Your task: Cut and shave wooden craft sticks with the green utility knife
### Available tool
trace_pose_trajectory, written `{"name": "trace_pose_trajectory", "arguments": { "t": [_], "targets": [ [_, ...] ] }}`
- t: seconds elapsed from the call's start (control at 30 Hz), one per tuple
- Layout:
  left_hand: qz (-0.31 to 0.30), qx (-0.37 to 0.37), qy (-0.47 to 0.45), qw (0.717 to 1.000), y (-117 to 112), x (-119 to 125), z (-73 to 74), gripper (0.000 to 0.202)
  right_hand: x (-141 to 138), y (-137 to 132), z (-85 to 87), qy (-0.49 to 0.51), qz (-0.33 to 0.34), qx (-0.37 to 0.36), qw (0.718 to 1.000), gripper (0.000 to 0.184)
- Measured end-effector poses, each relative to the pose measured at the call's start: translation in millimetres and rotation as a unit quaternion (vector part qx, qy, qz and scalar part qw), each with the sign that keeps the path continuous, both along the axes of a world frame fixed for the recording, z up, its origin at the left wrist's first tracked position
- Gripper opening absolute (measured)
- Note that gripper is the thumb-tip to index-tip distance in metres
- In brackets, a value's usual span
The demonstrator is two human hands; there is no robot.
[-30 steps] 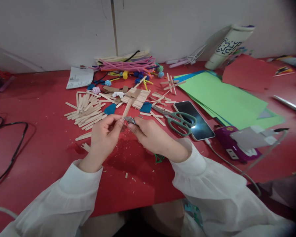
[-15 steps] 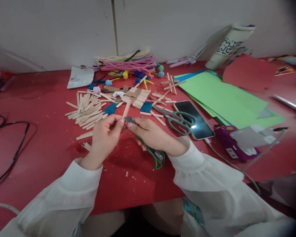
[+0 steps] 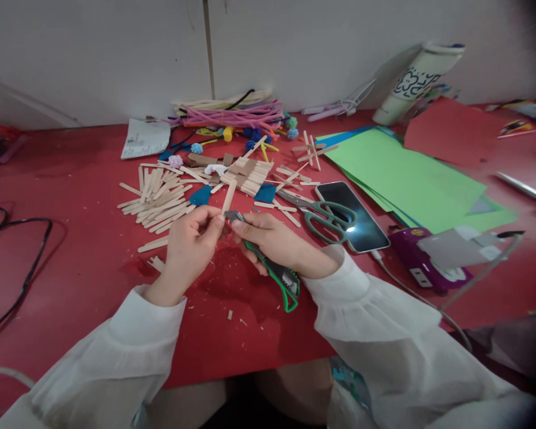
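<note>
My left hand point(image 3: 188, 247) pinches the lower end of a wooden craft stick point(image 3: 228, 197) that points up and away over the red table point(image 3: 71, 262). My right hand point(image 3: 274, 241) grips a green utility knife point(image 3: 277, 275), its metal blade tip touching the stick just beside my left fingertips. The knife's handle sticks out below my right palm. Wood shavings lie scattered on the table under both hands.
A pile of craft sticks point(image 3: 156, 199) lies left of my hands, a glued stick piece point(image 3: 248, 173) behind. Green scissors point(image 3: 326, 217), a phone point(image 3: 351, 215), green paper point(image 3: 406, 179), a purple device point(image 3: 422, 262) with cable sit right. Pipe cleaners point(image 3: 232, 113) at the back, black cable point(image 3: 18, 262) left.
My right hand has turned so the knife's green handle, hidden a second ago, now shows below the palm. The left hand and stick have stayed almost still.
</note>
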State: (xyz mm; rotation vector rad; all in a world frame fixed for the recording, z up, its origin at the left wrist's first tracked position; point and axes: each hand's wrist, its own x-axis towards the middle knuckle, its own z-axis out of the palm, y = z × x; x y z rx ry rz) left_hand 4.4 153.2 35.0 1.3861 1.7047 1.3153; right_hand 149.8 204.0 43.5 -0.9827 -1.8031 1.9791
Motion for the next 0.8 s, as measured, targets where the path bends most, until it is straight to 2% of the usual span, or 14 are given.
{"name": "trace_pose_trajectory", "arguments": {
  "t": [0.23, 0.57, 0.67, 0.8],
  "targets": [
    [0.007, 0.024, -0.011, 1.0, 3, 0, -2.9, 0.011, 0, 5, -2.2, 0.076, 0.013, -0.11, 0.991, 0.028],
    [0.005, 0.025, -0.034, 0.999, 5, 0, -6.6, 0.012, 3, 7, -4.6, 0.123, 0.049, -0.174, 0.976, 0.028],
    [0.001, 0.03, -0.021, 0.999, 6, 0, -10.1, 0.012, -1, 3, -1.1, 0.099, 0.054, -0.135, 0.984, 0.028],
    [0.023, 0.024, -0.023, 0.999, 5, 0, -9.4, 0.012, -4, -4, 1.7, 0.01, 0.009, 0.023, 1.0, 0.024]
  ]
}}
